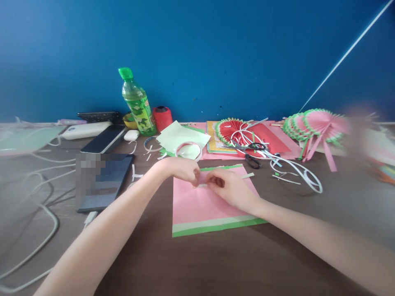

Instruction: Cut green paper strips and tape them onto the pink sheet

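A pink sheet of paper (197,207) with green and pale green bands along its near and far edges lies flat on the table in front of me. Over its upper part my left hand (183,169) is closed, its fingertips pinched at one end of a thin pale strip (202,185). My right hand (231,190) rests on the sheet with thumb and fingers pinched on the same strip, close to the left fingertips. Another pale piece (248,175) sticks out beyond the right hand; whether it joins the strip is hidden. Just behind stands a tape roll (189,151).
Scissors (253,161), white cable (304,174) and coloured papers (279,142) lie behind on the right, beside folded paper fans (321,125). A green bottle (138,107) and red spool (162,118) stand at the back. Left are a tablet (108,185), phone (103,139) and cables.
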Tool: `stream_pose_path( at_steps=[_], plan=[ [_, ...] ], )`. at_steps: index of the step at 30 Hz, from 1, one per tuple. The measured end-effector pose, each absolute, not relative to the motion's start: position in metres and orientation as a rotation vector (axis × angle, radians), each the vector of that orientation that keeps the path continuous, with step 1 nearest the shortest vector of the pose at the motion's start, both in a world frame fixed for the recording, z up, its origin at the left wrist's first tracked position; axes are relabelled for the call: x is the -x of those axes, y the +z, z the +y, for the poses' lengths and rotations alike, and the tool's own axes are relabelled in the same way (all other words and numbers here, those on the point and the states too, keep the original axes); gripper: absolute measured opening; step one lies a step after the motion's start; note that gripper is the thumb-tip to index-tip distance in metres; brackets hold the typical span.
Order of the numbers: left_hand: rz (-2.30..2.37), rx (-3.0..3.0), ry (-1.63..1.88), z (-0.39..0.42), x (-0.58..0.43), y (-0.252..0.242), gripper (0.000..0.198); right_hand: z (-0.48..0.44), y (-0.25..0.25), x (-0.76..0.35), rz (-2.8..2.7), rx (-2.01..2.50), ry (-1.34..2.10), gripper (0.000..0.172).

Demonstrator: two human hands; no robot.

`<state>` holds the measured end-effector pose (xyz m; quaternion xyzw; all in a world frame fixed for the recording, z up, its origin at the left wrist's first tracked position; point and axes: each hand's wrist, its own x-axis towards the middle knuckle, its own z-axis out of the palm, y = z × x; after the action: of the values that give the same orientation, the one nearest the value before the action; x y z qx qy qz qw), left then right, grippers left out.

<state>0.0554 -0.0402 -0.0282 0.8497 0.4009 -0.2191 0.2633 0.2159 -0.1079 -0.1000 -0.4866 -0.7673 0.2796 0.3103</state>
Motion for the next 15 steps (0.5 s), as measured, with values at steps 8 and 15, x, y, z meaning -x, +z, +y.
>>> stream_pose_path(
  at_steps=[8,15],
  plan=[
    [1.112,-2.318,-0.594,-0.0416,-0.0574,-0.0297,0.018,-0.1092,-0.0986,-0.2151,-2.07,1.288,0.68,0.015],
    [1.154,-2.314,-0.603,-0.0425,-0.0599,-0.0317,0.019,-0.1081,-0.0998,-0.2146,-2.097,1.308,0.648,0.014]
  ],
)
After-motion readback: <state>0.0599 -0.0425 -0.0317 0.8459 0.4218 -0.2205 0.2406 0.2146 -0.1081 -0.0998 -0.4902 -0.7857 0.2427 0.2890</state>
